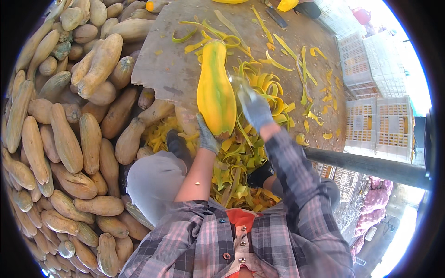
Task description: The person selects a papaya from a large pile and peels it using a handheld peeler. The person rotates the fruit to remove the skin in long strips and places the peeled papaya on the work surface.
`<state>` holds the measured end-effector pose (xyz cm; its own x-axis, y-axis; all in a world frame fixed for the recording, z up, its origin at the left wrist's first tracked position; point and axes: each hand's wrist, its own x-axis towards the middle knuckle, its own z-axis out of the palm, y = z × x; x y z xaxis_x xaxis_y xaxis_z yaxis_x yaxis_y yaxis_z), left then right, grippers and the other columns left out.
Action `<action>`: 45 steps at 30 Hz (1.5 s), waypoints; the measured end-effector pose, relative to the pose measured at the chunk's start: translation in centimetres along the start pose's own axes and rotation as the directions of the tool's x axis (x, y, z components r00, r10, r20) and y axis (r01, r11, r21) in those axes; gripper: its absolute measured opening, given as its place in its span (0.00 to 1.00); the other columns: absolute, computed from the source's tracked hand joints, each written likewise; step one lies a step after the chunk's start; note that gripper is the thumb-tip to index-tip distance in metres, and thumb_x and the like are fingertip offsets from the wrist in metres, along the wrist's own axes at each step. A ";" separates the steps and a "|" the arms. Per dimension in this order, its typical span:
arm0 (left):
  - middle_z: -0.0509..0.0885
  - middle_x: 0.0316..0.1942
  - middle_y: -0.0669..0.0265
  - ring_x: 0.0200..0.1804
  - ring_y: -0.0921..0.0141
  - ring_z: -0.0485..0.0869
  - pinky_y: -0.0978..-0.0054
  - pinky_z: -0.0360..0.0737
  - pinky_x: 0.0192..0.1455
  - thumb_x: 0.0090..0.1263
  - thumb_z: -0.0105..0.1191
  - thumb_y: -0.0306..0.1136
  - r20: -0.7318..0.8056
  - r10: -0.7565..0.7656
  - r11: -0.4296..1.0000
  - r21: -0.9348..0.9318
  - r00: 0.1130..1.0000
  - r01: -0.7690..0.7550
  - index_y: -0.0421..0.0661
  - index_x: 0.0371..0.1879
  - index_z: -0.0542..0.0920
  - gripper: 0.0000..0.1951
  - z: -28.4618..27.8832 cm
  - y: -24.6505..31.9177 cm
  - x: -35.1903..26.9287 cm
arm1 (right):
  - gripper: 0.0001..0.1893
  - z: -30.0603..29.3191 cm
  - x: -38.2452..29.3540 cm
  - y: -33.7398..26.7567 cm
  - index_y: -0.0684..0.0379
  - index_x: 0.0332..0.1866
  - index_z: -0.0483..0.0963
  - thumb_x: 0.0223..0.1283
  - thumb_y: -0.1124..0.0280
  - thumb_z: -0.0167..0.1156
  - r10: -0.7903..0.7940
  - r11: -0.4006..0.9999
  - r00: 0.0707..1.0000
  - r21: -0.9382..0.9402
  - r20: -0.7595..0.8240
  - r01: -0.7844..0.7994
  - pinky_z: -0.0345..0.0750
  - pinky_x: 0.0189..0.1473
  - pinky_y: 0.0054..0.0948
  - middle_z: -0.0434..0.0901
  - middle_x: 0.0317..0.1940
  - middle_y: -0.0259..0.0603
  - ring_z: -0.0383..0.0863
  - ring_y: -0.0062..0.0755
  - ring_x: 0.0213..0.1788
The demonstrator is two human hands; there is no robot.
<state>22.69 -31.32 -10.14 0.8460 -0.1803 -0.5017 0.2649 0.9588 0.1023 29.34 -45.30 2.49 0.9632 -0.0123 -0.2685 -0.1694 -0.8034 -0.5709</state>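
Note:
A long butternut-type squash (216, 92), its peeled flesh yellow with a green streak, lies over the edge of a worn wooden board (167, 66) with its stem end towards me. My left hand (209, 138), in a grey glove, grips that near end from below and the left. Beside the squash's right flank, my gloved right hand (257, 110) is blurred by motion. Its fingers are closed around a small, shiny hand peeler (237, 82), too smeared to make out in detail. Curled yellow-green peel strips (240, 170) heap up under and right of the squash.
Unpeeled tan squashes (66, 135) form a large pile on my left. A knife (276, 16) lies at the board's far side. White plastic crates (377, 120) stand stacked at right, above a dark horizontal bar (361, 166). Pink net sacks (373, 201) sit lower right.

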 end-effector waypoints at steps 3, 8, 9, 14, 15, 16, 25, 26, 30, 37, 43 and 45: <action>0.72 0.70 0.66 0.68 0.60 0.73 0.57 0.72 0.70 0.73 0.36 0.70 -0.002 -0.051 0.999 -0.015 0.999 0.051 0.56 0.72 0.67 0.37 0.3 -0.7 -0.3 | 0.30 0.1 9.7 -0.8 0.48 0.72 0.67 0.71 0.44 0.47 0.010 0.997 0.996 -0.073 -0.085 -0.016 0.73 0.60 0.45 0.77 0.57 0.63 0.76 0.59 0.62; 0.71 0.71 0.64 0.68 0.59 0.73 0.56 0.71 0.71 0.73 0.36 0.70 -0.049 -0.043 0.999 -0.007 0.998 0.043 0.55 0.72 0.67 0.38 0.0 -0.3 -0.2 | 0.30 0.4 16.9 -3.4 0.51 0.70 0.69 0.69 0.46 0.46 0.077 0.983 0.995 -0.173 0.065 -0.065 0.71 0.66 0.46 0.75 0.63 0.58 0.74 0.60 0.65; 0.71 0.71 0.64 0.68 0.59 0.73 0.56 0.71 0.71 0.73 0.36 0.70 -0.043 -0.039 0.999 -0.008 0.998 0.039 0.55 0.72 0.67 0.38 -0.1 -0.2 -0.3 | 0.30 0.9 16.7 -3.3 0.51 0.70 0.68 0.70 0.46 0.46 0.050 0.986 0.996 -0.162 0.068 -0.039 0.71 0.65 0.46 0.75 0.62 0.58 0.74 0.60 0.64; 0.71 0.71 0.63 0.68 0.59 0.73 0.56 0.71 0.71 0.73 0.38 0.69 -0.008 -0.068 0.996 -0.059 0.998 0.068 0.53 0.72 0.66 0.38 -0.1 -0.2 0.0 | 0.29 0.7 7.7 -0.7 0.47 0.72 0.66 0.73 0.44 0.41 -0.025 0.992 0.991 -0.119 0.133 0.041 0.75 0.58 0.49 0.80 0.50 0.63 0.79 0.63 0.55; 0.72 0.70 0.62 0.68 0.59 0.74 0.56 0.72 0.71 0.73 0.39 0.68 -0.012 -0.074 0.994 -0.076 0.997 0.073 0.52 0.73 0.66 0.38 -0.2 0.0 0.0 | 0.29 0.1 4.1 -1.8 0.48 0.72 0.66 0.74 0.44 0.42 0.066 0.994 0.979 -0.098 0.194 -0.047 0.75 0.55 0.50 0.81 0.46 0.64 0.80 0.63 0.52; 0.72 0.70 0.62 0.68 0.59 0.74 0.56 0.72 0.71 0.73 0.39 0.69 0.027 -0.069 0.992 -0.103 0.997 0.072 0.52 0.72 0.66 0.38 -0.2 0.0 0.1 | 0.29 0.1 0.7 -1.7 0.47 0.72 0.66 0.73 0.44 0.43 0.069 0.997 0.981 -0.055 0.181 -0.060 0.76 0.53 0.48 0.81 0.45 0.64 0.81 0.61 0.50; 0.75 0.68 0.65 0.65 0.58 0.76 0.55 0.75 0.67 0.71 0.37 0.72 -0.009 -0.125 0.989 -0.080 0.992 0.124 0.55 0.71 0.69 0.39 0.5 0.1 -0.2 | 0.16 6.2 -19.4 6.2 0.60 0.60 0.74 0.71 0.68 0.53 -0.081 0.984 0.991 0.165 0.108 0.063 0.82 0.43 0.39 0.76 0.58 0.59 0.83 0.46 0.39; 0.75 0.68 0.66 0.65 0.59 0.77 0.55 0.76 0.66 0.71 0.37 0.72 -0.029 -0.166 0.983 -0.079 0.986 0.163 0.56 0.71 0.69 0.39 0.7 0.2 -0.5 | 0.15 4.8 -17.9 6.7 0.61 0.58 0.73 0.71 0.68 0.54 -0.225 0.974 0.972 0.026 0.059 0.224 0.82 0.44 0.40 0.75 0.61 0.57 0.83 0.48 0.40; 0.76 0.67 0.66 0.64 0.61 0.78 0.55 0.78 0.64 0.69 0.39 0.74 -0.021 -0.268 0.958 -0.112 0.963 0.264 0.56 0.70 0.70 0.40 1.6 0.7 -1.5 | 0.20 -0.3 -5.9 -0.8 0.55 0.65 0.72 0.72 0.62 0.53 -0.162 0.987 0.983 0.003 -0.083 0.163 0.79 0.49 0.44 0.81 0.51 0.57 0.82 0.56 0.46; 0.75 0.66 0.60 0.63 0.60 0.79 0.57 0.80 0.64 0.69 0.44 0.71 0.024 -0.167 0.975 -0.144 0.986 0.168 0.50 0.71 0.67 0.41 0.7 -1.2 -0.7 | 0.30 -0.6 17.8 -4.0 0.52 0.70 0.69 0.70 0.47 0.43 -0.014 0.946 0.995 -0.324 -0.095 -0.017 0.70 0.66 0.45 0.74 0.63 0.58 0.74 0.59 0.64; 0.77 0.65 0.61 0.62 0.61 0.79 0.59 0.80 0.63 0.70 0.43 0.70 -0.052 -0.130 0.986 -0.115 0.990 0.123 0.50 0.69 0.70 0.39 -0.8 -1.0 0.1 | 0.31 1.3 15.3 -5.4 0.53 0.71 0.67 0.71 0.44 0.43 0.023 0.919 0.998 -0.394 0.050 -0.002 0.72 0.64 0.44 0.78 0.57 0.62 0.76 0.59 0.62; 0.77 0.65 0.61 0.62 0.61 0.79 0.58 0.80 0.63 0.70 0.43 0.71 -0.058 -0.116 0.988 -0.112 0.992 0.109 0.50 0.69 0.70 0.40 -0.6 -1.2 0.2 | 0.33 0.7 10.8 -5.1 0.54 0.72 0.66 0.71 0.43 0.42 0.061 0.936 0.992 -0.351 0.110 -0.019 0.72 0.64 0.44 0.78 0.57 0.63 0.76 0.60 0.62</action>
<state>22.29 -32.35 -10.91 0.7811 -0.2772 -0.5595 0.3021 0.9520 -0.0500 40.42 -40.94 1.93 0.9223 0.0039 -0.3866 -0.1035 -0.9609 -0.2567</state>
